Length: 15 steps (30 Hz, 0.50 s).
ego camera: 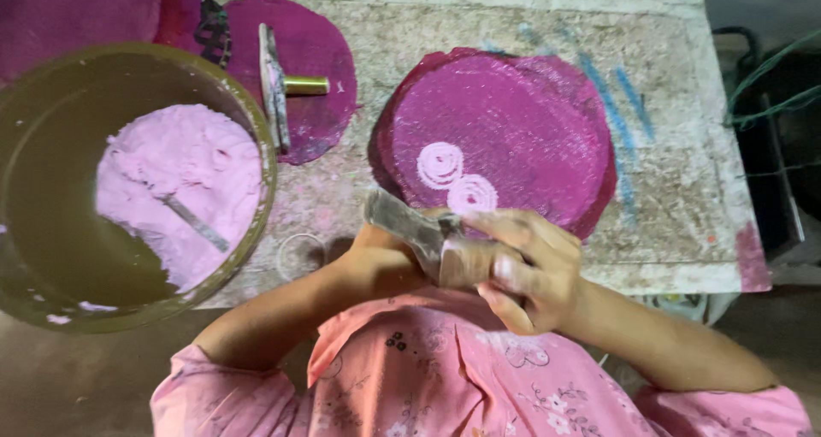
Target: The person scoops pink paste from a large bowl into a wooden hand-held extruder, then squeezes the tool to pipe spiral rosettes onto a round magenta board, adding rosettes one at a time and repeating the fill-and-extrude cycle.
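Both my hands grip a metal dough press over the near edge of a round magenta mat. My right hand wraps the press body from the right. My left hand holds it from below and is partly hidden behind it. Two pale pink dough spirals lie on the mat just beyond the press. Both hands are smeared with pink dough.
A big olive bowl of pink dough with a spoon in it stands at left. A press part with a brass handle lies on a second magenta mat. The worn stone table ends at right.
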Motion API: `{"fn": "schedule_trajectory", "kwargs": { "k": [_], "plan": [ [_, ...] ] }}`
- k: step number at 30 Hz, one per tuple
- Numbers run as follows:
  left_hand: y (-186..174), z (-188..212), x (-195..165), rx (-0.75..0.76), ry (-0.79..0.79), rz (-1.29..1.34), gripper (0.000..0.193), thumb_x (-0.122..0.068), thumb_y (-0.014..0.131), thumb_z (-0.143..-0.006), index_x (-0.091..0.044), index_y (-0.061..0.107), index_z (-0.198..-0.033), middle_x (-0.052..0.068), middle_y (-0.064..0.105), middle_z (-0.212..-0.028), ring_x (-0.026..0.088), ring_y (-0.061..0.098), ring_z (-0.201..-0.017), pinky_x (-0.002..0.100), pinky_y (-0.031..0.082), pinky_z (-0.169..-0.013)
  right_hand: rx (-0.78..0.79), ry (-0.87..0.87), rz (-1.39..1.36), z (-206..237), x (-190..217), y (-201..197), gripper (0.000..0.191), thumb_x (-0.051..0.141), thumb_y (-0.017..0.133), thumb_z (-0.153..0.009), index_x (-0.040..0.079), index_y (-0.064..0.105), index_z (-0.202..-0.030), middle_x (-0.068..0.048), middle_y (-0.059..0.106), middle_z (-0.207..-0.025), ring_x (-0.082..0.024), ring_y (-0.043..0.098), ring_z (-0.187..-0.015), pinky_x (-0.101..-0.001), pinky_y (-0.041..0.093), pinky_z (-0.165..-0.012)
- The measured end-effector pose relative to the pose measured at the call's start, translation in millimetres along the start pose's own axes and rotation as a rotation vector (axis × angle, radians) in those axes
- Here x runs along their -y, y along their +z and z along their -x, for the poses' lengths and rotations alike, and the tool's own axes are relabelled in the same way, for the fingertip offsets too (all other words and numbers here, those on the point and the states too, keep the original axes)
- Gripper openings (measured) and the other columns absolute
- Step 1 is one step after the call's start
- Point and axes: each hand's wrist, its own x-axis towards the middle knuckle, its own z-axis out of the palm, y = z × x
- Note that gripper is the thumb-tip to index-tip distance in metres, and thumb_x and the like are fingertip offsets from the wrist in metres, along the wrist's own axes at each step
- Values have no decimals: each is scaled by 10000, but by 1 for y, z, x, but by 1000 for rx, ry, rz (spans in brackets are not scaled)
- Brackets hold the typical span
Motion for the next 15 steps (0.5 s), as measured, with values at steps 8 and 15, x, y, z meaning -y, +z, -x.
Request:
{"fn": "schedule_trajectory", "kwargs": {
  "k": [8, 15],
  "plan": [
    [-22, -90, 5, -12, -414, 120, 679, -287, 902, -702, -65, 653, -1293, 104, 711, -1274, 247, 685, -1181, 379, 549, -1043, 544, 873, -1241, 28, -80, -78, 1140, 557, 817, -831, -32, 220, -1602, -226, 315, -1647, -326, 329, -1531, -489, 265, -1262],
    [-100, -154, 127, -187, -437, 257, 858, -239, 847, -857, -50, 370, -1545, 197, 434, -1552, 408, 524, -1254, 502, 470, -1083, 124, 1088, -995, 64, -92, -96, 1187, 529, 900, -667, -11, 346, -1567, -190, 599, -1298, -304, 593, -1210, -446, 404, -1134]
  ]
}}
